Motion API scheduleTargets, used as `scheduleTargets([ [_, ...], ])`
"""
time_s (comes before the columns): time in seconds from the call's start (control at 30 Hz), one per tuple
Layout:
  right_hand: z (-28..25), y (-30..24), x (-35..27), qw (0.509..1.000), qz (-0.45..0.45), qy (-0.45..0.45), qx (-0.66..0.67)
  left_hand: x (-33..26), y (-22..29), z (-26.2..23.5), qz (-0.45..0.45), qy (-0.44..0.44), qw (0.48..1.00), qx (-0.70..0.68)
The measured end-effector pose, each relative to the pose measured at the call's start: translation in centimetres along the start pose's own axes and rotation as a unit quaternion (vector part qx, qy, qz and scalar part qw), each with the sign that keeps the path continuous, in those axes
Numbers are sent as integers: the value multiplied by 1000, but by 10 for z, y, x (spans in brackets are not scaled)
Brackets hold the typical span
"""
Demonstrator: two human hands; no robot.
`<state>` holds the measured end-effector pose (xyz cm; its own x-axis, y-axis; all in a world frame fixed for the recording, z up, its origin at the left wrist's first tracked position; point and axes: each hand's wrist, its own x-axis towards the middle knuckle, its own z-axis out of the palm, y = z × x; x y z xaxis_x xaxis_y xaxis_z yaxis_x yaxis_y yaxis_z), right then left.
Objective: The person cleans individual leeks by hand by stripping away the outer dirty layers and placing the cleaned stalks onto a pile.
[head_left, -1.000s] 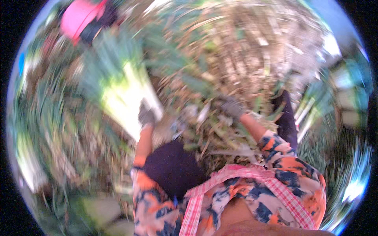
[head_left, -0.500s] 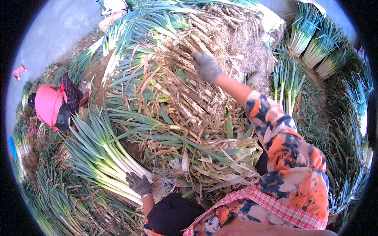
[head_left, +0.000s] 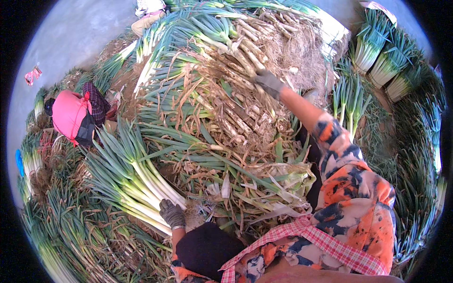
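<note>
My right hand (head_left: pixel 270 84), in a grey glove, reaches over the large heap of untrimmed leeks (head_left: pixel 236 118). Its fingers are closed round the lower stalk of one leek (head_left: pixel 243 61), near the root end. The leeks under it are brown and soil-stained, with dry husks and stringy roots. At the lower left, my gloved left hand (head_left: pixel 172 215) lies on the white bases of a bunch of cleaned leeks (head_left: pixel 141 181), fingers stretched over the stalks. Their green leaves fan out to the upper left.
Peeled leaves and husks (head_left: pixel 245 184) lie between my arms. At the left, a person in a pink garment (head_left: pixel 71 115) bends among leeks; another person (head_left: pixel 150 16) sits at the far end. Upright leek bundles (head_left: pixel 373 47) stand at the far right. A dark round-topped object (head_left: pixel 207 250) is near my left forearm.
My right hand has drawn slightly back toward me, and one leek stalk now lies in its grip. My left hand stays at the cleaned leeks' bases. The whole view has shifted a little.
</note>
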<state>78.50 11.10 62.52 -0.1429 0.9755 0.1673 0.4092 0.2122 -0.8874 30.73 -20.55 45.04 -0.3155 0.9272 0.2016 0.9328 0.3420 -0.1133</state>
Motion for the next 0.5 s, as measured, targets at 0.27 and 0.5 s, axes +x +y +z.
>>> scheduleTargets([
  [0.27,12,47,-185,998,23,51,29,8,8,-51,84,-173,981,16],
  [0.5,41,-36,-304,984,45,-29,168,88,17,-87,258,-145,919,-258],
])
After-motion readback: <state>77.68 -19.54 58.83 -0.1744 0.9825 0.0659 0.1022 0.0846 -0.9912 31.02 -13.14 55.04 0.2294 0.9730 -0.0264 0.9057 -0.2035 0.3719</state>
